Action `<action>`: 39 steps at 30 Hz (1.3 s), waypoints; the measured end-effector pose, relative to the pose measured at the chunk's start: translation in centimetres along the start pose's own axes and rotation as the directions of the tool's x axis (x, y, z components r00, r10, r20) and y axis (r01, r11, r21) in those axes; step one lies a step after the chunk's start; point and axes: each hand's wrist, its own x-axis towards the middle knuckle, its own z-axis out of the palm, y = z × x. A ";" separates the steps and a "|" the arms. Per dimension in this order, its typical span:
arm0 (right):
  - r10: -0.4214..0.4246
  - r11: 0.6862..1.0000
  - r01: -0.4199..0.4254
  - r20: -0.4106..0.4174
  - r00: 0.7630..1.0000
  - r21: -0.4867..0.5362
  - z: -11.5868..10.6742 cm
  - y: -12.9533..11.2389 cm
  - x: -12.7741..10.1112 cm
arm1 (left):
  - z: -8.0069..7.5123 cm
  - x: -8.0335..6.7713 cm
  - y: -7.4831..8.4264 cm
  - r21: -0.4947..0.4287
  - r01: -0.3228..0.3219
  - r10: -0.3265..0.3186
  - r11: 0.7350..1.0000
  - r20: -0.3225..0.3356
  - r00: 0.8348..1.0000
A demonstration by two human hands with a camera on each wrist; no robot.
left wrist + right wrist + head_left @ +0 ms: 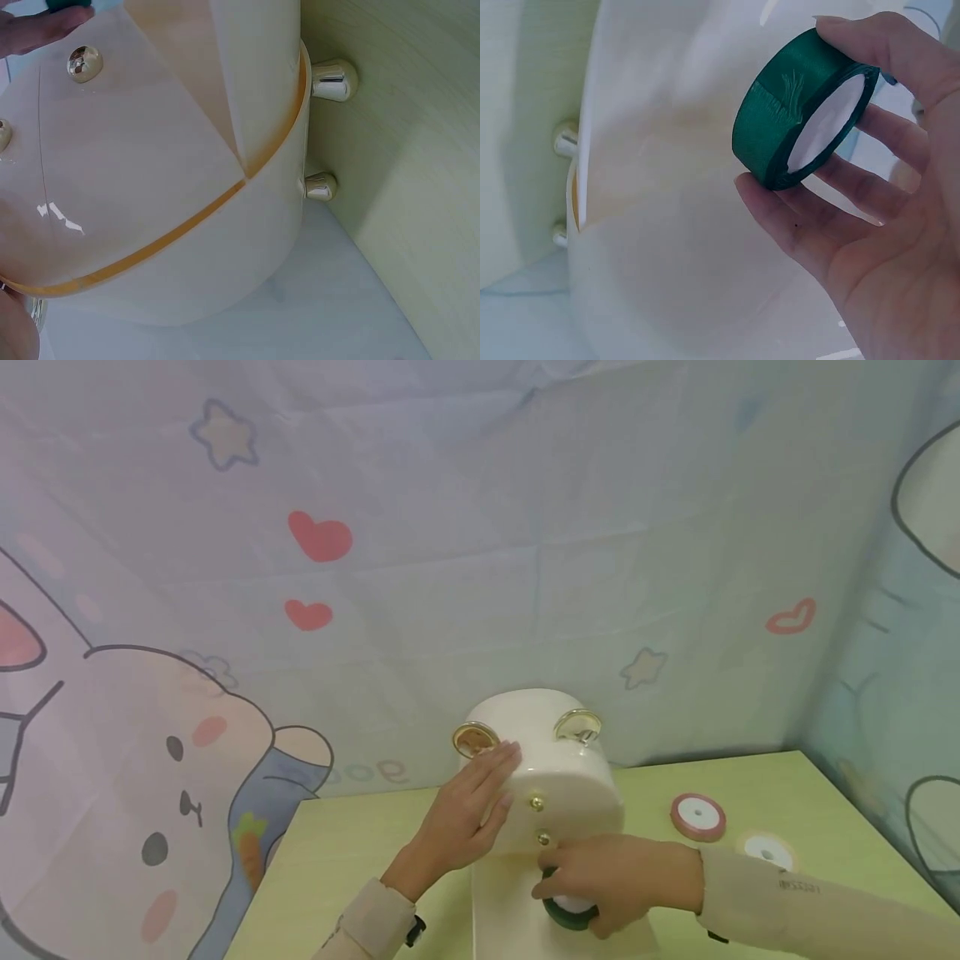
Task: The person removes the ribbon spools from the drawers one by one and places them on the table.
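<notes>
A cream rounded box (555, 777) with gold knobs (536, 803) stands on the green table (337, 852). My left hand (468, 814) lies flat, fingers straight, against the box's left side. In the left wrist view the box's glossy lid (150, 195) shows a gold seam and small gold feet (334, 81). My right hand (600, 881) grips a dark green ribbon spool (570, 912) in front of the box. In the right wrist view the green spool (799, 109) sits between my thumb and fingers (877, 45), right next to the box (667, 187).
A pink ribbon spool (698, 816) and a white spool (767, 851) lie on the table to the right. A cartoon-print fabric backdrop (450, 543) rises behind and at the right. The table's left edge (262, 885) is near my left forearm.
</notes>
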 end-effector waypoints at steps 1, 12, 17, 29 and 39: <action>0.012 1.000 -0.012 -0.008 1.000 0.014 -0.1 0.0 -0.3 | 0.0 0.0 0.0 0.001 0.001 -0.001 1.000 0.001 1.000; 0.098 0.993 -0.090 -0.119 0.988 0.073 -0.9 0.1 -4.2 | 0.2 0.0 -0.2 0.007 -0.011 0.011 1.000 -0.014 1.000; 0.176 0.980 -0.160 -0.132 0.976 0.119 -0.8 0.3 -6.3 | 0.4 0.1 -0.1 -0.011 -0.011 0.011 1.000 -0.011 1.000; 0.338 0.937 -0.308 -0.201 0.920 0.164 0.2 1.8 -11.3 | 0.4 -0.1 0.0 -0.002 -0.018 0.018 1.000 -0.014 1.000; 0.375 0.913 -0.305 -0.261 0.889 0.270 2.7 3.5 -13.7 | 0.2 0.0 -0.1 0.000 -0.012 0.012 1.000 -0.009 1.000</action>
